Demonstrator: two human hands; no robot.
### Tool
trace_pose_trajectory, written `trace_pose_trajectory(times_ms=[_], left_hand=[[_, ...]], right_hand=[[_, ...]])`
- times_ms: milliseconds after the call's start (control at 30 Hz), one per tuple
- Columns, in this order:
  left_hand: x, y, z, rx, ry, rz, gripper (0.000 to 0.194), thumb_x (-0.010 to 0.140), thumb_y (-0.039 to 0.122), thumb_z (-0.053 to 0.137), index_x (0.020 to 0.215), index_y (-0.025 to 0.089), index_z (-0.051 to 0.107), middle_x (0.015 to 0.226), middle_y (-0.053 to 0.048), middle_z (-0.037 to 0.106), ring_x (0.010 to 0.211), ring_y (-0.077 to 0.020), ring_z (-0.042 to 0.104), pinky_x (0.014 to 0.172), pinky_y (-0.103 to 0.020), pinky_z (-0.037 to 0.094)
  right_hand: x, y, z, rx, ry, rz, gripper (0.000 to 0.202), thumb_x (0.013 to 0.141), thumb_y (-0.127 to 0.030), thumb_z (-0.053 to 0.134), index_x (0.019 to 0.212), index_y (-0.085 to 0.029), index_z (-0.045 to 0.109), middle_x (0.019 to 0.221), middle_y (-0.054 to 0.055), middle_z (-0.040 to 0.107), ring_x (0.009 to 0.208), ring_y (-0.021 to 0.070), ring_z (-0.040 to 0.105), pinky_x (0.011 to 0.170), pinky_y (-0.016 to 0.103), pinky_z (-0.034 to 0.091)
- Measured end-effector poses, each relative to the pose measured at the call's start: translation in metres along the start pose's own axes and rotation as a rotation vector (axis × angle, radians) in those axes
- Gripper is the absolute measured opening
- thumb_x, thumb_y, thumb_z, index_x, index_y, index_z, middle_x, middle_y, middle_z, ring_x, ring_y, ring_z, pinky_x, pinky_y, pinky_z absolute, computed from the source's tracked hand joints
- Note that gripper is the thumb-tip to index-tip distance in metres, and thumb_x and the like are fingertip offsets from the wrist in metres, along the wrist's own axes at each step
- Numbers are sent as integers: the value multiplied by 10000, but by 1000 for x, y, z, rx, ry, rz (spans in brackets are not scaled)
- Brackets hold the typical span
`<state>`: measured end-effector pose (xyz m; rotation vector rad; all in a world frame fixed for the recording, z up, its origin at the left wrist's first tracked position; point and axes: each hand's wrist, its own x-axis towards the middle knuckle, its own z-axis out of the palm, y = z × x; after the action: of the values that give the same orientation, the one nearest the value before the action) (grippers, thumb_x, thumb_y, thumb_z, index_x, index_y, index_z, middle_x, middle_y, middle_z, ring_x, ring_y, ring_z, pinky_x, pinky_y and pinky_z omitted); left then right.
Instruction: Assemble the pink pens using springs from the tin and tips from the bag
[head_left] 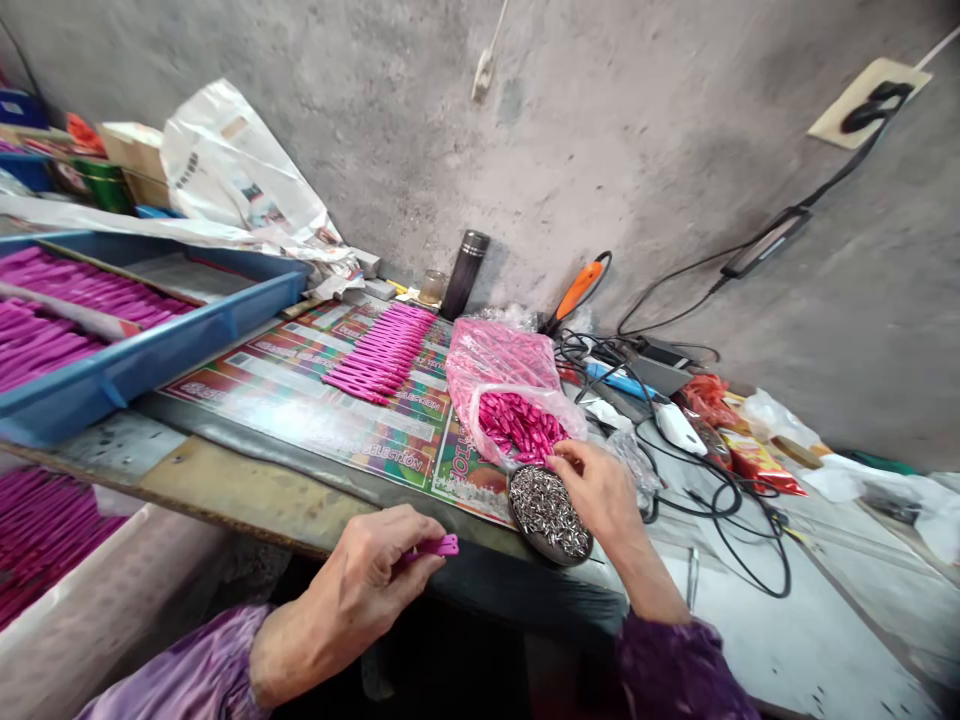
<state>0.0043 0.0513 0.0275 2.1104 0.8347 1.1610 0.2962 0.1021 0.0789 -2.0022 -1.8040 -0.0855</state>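
Observation:
My left hand point(352, 580) is closed around a flat magenta plastic piece point(439, 545); its rounded end with small holes sticks out past the thumb and forefinger, and the rest is hidden. At the mouth of a clear plastic bag point(499, 350), my right hand point(600, 490) has its thumb and fingers pinched together. Small glossy magenta parts point(521, 425) fill the bag's opening, and something pink shows at those fingertips, too small to name. Just below the right hand, a dark round bowl point(555, 555) holds many tiny silver metal pieces point(547, 505).
A row of slim magenta pieces point(382, 350) lies on the printed sheet point(300, 410). A blue tray point(150, 365) of similar pieces stands left. Behind are a dark flask point(465, 275) and an orange-handled tool point(577, 290). Tangled black cables point(712, 480) spread right, beside a white charger-like block point(679, 428).

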Motion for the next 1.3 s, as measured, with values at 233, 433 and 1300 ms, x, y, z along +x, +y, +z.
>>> trace_pose_trajectory(times_ms=[233,433,1300], left_hand=[[0,-6,-6,56,-4,-12,77,937,155,621,936,195,687,778,18,700,682,-111,669,624,-185,456],[1,-7,-7,35,-5,-4,73,930,137,636,925,200,673,772,33,694,676,-97,665,618,-172,450],[-27,34,-18,20,-114,18,127,964,161,593,969,119,713,791,-42,699,682,-131,636,635,-220,456]], right_hand=[[36,11,25,-298,-99,61,186,911,-258,611,981,-177,763,1024,141,758,916,277,700,785,355,480],[39,13,34,-377,-116,99,200,940,-254,572,963,-180,757,1018,139,751,887,266,704,735,342,477],[-147,-82,-4,1052,-308,190,247,870,-398,751,1027,-208,738,684,8,701,542,118,593,474,199,494]])
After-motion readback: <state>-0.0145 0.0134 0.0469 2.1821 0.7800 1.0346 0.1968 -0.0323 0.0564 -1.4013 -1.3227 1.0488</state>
